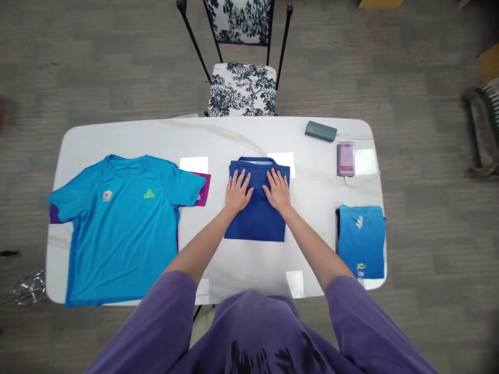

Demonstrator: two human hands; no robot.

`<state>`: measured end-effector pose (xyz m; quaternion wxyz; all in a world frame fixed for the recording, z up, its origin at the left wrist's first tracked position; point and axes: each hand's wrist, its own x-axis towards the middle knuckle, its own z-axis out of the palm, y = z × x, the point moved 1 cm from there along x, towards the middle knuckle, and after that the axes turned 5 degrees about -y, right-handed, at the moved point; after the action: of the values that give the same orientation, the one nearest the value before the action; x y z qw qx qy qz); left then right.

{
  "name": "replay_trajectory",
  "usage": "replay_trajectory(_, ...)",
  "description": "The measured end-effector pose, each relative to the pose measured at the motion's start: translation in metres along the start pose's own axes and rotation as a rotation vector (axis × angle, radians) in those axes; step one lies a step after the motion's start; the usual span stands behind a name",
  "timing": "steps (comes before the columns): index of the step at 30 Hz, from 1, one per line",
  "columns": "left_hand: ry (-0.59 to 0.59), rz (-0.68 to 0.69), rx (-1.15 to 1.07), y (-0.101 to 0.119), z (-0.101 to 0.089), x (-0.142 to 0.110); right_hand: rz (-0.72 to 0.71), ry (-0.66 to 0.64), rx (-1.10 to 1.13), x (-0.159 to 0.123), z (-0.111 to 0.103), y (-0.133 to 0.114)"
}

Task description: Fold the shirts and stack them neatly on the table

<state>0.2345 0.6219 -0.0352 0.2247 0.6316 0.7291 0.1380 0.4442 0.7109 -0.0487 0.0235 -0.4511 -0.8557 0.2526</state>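
The left hand (pixel 237 194) and right hand (pixel 279 193) lie palm-down, fingers spread and gripping nothing, on the folded dark-blue shirt (pixel 256 218) mid-way along the white table (pixel 312 202), likely to flatten the cloth's 2 sides.

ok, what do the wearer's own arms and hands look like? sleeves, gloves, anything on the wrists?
Left hand and right hand: bare, no gloves. Wrists show no watch or band. Loose purple short sleeves leave the forearms uncovered; the matching purple shirt has a black print on the front.
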Motion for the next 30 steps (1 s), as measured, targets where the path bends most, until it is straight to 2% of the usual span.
replay_trajectory(2,-0.029,-0.044,0.004,-0.007,0.017,-0.001,0.000,-0.037,0.005,0.001,0.018,0.002)
replay_trajectory(4,-0.032,-0.067,0.000,-0.014,0.025,0.002,-0.004,-0.046,0.024,0.007,0.024,0.005)
replay_trajectory(7,-0.044,-0.060,0.019,-0.017,0.024,0.009,-0.020,-0.056,0.042,0.014,0.020,0.007)
replay_trajectory(10,0.003,-0.113,0.038,-0.012,0.016,-0.005,0.053,0.010,0.030,-0.004,0.010,0.004)
replay_trajectory(12,0.096,-0.244,0.026,-0.009,0.010,-0.037,0.200,0.113,0.032,-0.041,0.006,0.002)
replay_trajectory(14,0.163,-0.423,-0.005,-0.009,0.009,-0.085,0.377,0.149,0.045,-0.091,0.007,-0.001)
replay_trajectory(16,0.125,-0.570,-0.050,-0.013,0.013,-0.139,0.519,0.048,0.049,-0.143,0.013,-0.004)
replay_trajectory(18,-0.021,-0.639,-0.097,-0.019,0.020,-0.187,0.604,-0.128,0.036,-0.184,0.021,-0.010)
replay_trajectory(21,-0.206,-0.659,-0.128,-0.026,0.027,-0.235,0.646,-0.312,0.016,-0.220,0.029,-0.020)
replay_trajectory(25,-0.290,-0.638,-0.127,-0.022,0.025,-0.284,0.638,-0.366,0.027,-0.259,0.028,-0.038)
replay_trajectory(27,-0.364,-0.619,-0.132,-0.016,0.024,-0.322,0.634,-0.395,0.037,-0.297,0.030,-0.049)
replay_trajectory(30,-0.508,-0.600,-0.150,-0.007,0.025,-0.399,0.639,-0.460,0.060,-0.375,0.036,-0.065)
